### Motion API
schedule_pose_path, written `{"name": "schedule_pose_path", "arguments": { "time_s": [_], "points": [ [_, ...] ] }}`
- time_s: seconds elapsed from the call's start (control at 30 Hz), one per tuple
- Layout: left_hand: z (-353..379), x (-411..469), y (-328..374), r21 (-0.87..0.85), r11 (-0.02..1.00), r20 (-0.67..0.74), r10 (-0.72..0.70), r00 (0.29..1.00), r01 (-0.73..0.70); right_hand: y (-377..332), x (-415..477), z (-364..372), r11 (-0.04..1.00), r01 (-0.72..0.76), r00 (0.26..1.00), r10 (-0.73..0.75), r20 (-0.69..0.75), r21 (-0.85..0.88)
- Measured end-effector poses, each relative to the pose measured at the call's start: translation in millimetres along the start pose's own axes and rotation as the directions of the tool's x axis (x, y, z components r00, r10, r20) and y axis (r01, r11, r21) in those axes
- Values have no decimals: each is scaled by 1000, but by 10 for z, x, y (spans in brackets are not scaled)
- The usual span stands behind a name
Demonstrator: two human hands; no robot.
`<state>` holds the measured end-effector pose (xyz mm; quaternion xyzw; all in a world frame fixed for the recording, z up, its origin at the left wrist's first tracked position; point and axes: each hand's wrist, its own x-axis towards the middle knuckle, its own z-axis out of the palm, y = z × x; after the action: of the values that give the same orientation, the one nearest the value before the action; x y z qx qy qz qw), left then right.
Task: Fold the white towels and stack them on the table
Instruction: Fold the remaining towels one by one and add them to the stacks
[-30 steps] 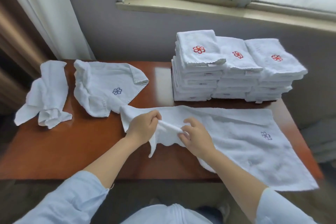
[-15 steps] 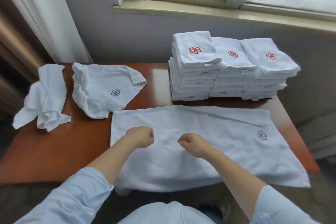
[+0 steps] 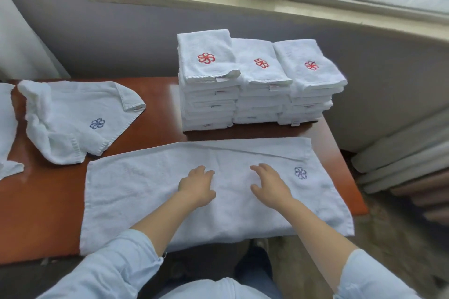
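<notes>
A white towel (image 3: 136, 192) with a blue flower logo lies spread flat across the front of the brown table (image 3: 43, 213), its near edge hanging over the table's front. My left hand (image 3: 197, 187) and my right hand (image 3: 268, 187) rest palm down on its middle, fingers straight, a short gap between them. Three stacks of folded white towels (image 3: 257, 85) with red flower logos stand side by side at the back of the table. A crumpled white towel (image 3: 73, 119) with a blue logo lies at the back left.
Another crumpled white towel (image 3: 6, 128) lies at the far left edge, partly cut off by the frame. A grey wall and a window sill (image 3: 218, 5) run behind the table. A radiator (image 3: 403, 167) stands to the right of the table.
The bunched towel that both hands pinched a second ago is now spread flat. My hands have uncurled from fists and lie flat on it, moved slightly forward.
</notes>
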<state>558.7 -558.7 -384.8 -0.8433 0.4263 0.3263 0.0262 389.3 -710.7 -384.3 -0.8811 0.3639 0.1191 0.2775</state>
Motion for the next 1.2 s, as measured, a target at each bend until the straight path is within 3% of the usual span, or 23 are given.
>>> {"name": "schedule_pose_path", "arguments": {
  "time_s": [0.13,0.23,0.4,0.7,0.8,0.87,0.93,1.07,1.2],
  "points": [
    [117,226,471,-43,995,50,-90,995,92,383,203,-258,995,41,999,-44,-25,-92],
    [235,432,756,-48,981,102,-181,978,186,675,378,-388,977,88,996,-82,38,-192],
    [363,708,996,22,955,66,-295,953,294,1060,724,-531,931,209,973,-167,161,-297],
    [83,1163,978,-75,959,40,-272,962,274,1332,1316,-841,916,303,948,-261,181,-263],
    [-23,1278,973,-75,962,10,-263,965,263,1362,1441,-907,900,307,952,-290,99,-309],
    [-37,1298,1008,-130,952,-47,-286,957,278,1375,1487,-947,895,297,949,-314,2,-334],
    [-38,1307,1095,-215,935,-204,-325,924,281,1383,1530,-985,889,297,941,-334,-50,-348],
    [-71,1349,1328,-280,950,-513,-267,816,135,1433,1624,-1048,856,360,912,-408,-56,-371],
    [-161,1403,1428,-183,981,-581,-165,797,70,1423,1652,-1228,823,435,862,-498,-95,-365]
  ]
}}
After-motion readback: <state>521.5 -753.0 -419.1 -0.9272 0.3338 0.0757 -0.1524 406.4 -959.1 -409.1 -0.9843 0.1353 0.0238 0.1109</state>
